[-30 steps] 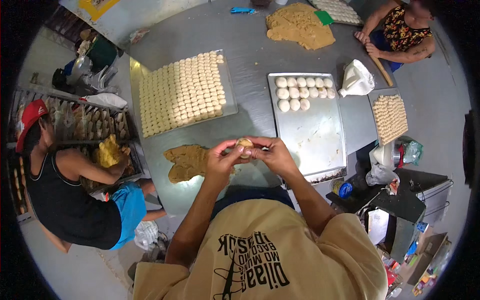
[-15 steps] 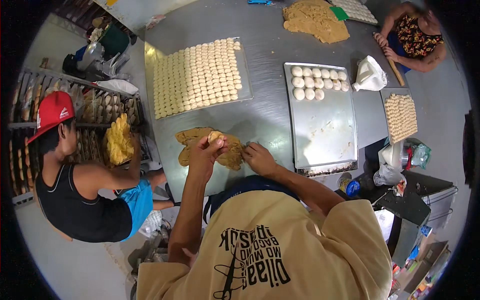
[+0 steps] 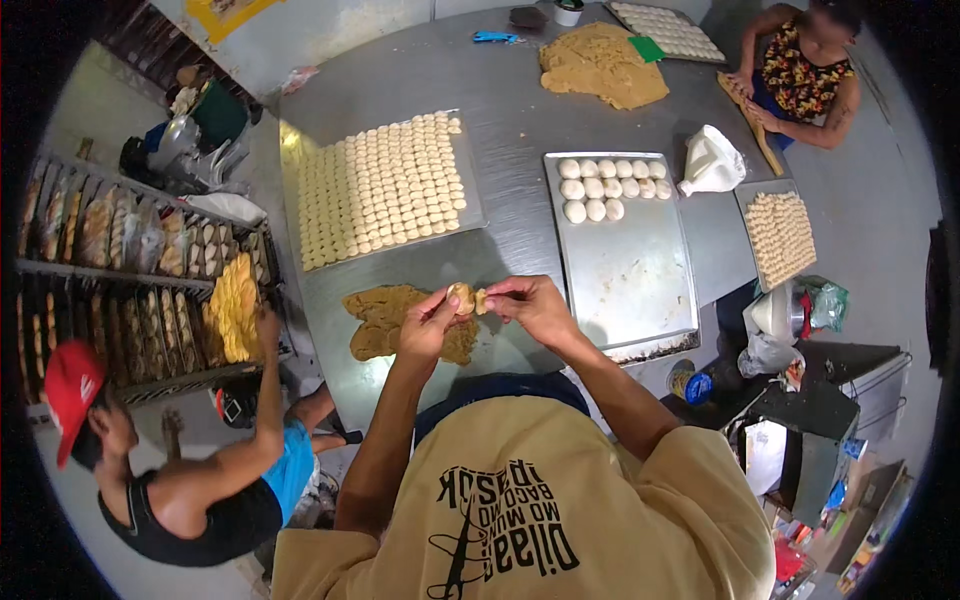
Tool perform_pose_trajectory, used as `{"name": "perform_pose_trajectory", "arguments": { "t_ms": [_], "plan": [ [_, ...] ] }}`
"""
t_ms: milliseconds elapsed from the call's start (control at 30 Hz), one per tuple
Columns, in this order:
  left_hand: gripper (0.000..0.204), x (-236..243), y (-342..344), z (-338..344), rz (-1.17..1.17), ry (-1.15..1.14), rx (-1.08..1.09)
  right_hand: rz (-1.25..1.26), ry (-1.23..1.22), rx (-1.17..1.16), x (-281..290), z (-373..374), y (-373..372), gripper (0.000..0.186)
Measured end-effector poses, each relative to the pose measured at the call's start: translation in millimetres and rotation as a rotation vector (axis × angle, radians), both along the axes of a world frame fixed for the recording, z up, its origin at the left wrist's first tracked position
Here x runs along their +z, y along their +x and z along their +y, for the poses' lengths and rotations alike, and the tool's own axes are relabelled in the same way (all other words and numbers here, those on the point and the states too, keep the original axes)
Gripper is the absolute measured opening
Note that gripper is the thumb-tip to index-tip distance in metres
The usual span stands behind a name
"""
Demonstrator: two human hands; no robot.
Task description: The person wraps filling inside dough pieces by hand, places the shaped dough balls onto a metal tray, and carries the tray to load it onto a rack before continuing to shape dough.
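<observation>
Over the near part of the metal table, my left hand (image 3: 426,324) is closed round a small dough ball (image 3: 460,297), held up by thumb and fingers. Close beside it, my right hand (image 3: 532,308) pinches a small lump of brown paste (image 3: 482,302); the lump meets or nearly meets the ball. Below and left of my hands lies a flattened brown paste mass (image 3: 385,318), partly hidden by my left hand. To the right, a metal tray (image 3: 630,285) bears rows of round white dough balls (image 3: 593,187) at its far end.
A tray of small dough pieces (image 3: 385,190) stands far left. Farther back lie a larger brown mass (image 3: 600,70), a green scraper (image 3: 647,49) and a white bag (image 3: 714,160). One person (image 3: 190,480) crouches by the left rack; another (image 3: 800,80) handles a wooden stick at far right.
My right hand has risen from the brown paste with a small lump and come up to the dough ball in my left hand. The person at left has bent lower.
</observation>
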State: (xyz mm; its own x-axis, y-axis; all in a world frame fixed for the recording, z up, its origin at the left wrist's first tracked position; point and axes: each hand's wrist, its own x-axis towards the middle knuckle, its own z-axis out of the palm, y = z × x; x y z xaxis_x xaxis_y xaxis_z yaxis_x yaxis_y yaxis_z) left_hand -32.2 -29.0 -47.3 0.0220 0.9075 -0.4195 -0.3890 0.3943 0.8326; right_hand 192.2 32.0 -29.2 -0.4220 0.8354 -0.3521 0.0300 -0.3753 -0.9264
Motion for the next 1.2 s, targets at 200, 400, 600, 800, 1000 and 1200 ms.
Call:
{"name": "perform_pose_trajectory", "arguments": {
  "t_ms": [200, 400, 600, 800, 1000, 1200],
  "plan": [
    [0.040, 25, 25, 12, 0.044, 0.039, -0.192, -0.100, 0.110, -0.039, -17, 5, 7, 0.033],
    [0.042, 22, 31, 22, 0.088, 0.106, -0.270, 0.227, -0.336, 0.107, 4, 16, 22, 0.043],
    [0.040, 18, 50, 38, 0.205, 0.078, -0.258, 0.047, -0.113, 0.039, 5, 24, 33, 0.038],
    [0.037, 32, 44, 48, -0.062, 0.032, -0.220, -0.104, 0.115, -0.069, -13, 28, 26, 0.032],
    [0.036, 39, 22, 44, -0.163, 0.008, -0.138, -0.064, 0.195, -0.091, 20, 28, 8, 0.037],
    [0.036, 49, 31, 41, 0.004, 0.066, -0.142, -0.244, 0.235, -0.071, 11, 20, 12, 0.040]
  ]
}}
